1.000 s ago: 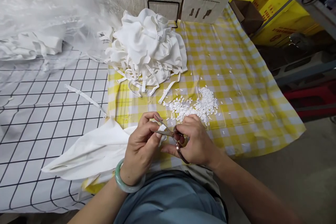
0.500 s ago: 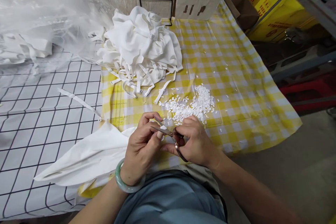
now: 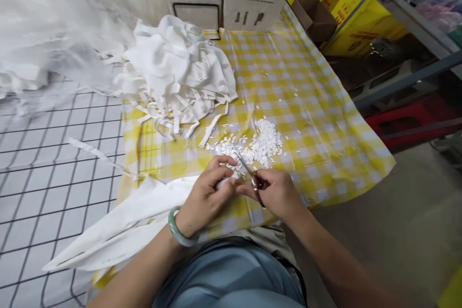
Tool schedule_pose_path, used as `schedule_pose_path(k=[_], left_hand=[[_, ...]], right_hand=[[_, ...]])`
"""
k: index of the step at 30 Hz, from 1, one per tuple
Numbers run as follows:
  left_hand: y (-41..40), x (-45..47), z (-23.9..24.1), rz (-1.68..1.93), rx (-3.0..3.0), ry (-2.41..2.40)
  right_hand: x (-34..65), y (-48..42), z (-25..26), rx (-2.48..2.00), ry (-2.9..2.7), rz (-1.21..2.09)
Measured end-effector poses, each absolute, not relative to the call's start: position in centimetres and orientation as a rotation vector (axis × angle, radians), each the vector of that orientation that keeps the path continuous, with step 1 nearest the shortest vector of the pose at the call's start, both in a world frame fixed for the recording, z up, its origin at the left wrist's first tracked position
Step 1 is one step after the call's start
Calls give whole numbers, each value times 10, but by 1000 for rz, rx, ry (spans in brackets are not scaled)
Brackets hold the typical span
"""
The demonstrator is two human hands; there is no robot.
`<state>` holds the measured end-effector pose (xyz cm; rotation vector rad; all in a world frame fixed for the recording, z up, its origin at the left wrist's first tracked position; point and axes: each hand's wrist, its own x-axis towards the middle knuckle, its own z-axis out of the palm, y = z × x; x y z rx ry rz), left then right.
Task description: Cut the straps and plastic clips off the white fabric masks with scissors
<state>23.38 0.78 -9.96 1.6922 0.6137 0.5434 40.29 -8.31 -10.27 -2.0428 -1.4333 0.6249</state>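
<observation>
Scissors (image 3: 251,173) in the right hand (image 3: 279,192), held over the near part of the checked cloth (image 3: 314,125). Right fingers wrapped round the handles, blades pointing up and left toward the white clippings (image 3: 267,140). Blades look about together; blur, can't tell if fully.

Left hand (image 3: 211,190) just beside, fingers curled, gripping white fabric piece (image 3: 126,231); a bit of it pokes out between thumb and fingers. Rest of the piece trails left, tapering, across the edge of the checked cloth onto the black-grid cloth (image 3: 25,211). White strap (image 3: 96,150) runs up-left from near its upper edge, over the grid. Green bangle (image 3: 177,234) on left wrist.

Clippings heaped just beyond both hands, strays scattered around. Behind and left of them: big heap of white fabric pieces (image 3: 176,62), strap ends hanging toward the near side. Clear plastic (image 3: 43,14) at far left. Cardboard boxes (image 3: 249,7) along the back. Yellow boxes (image 3: 364,33) far right.
</observation>
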Motion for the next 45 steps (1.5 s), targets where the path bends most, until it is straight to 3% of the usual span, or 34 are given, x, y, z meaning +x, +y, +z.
schedule_pose_path(k=[8, 12, 16, 21, 26, 29, 33, 38, 45], left_hand=[[71, 105, -82, 545, 2332, 1105], [105, 79, -96, 409, 2386, 1000], [100, 84, -86, 543, 2323, 950], [72, 59, -40, 799, 1877, 1125], [46, 30, -12, 566, 1539, 1166], [34, 29, -18, 426, 1155, 921], [19, 47, -38, 504, 573, 603], [6, 78, -48, 622, 387, 505], [3, 114, -45, 481, 149, 174]], right_hand=[[383, -55, -95, -1821, -1547, 599], [335, -23, -89, -1626, -1568, 691], [289, 7, -94, -1493, -1512, 934], [262, 31, -102, -1356, -1332, 1367], [253, 56, -76, -1110, -1289, 1214], [246, 64, -58, -1019, -1363, 1100], [239, 63, -51, -883, -1401, 1032], [245, 63, -56, -783, -1261, 1040], [246, 64, -38, -670, -1216, 1146]])
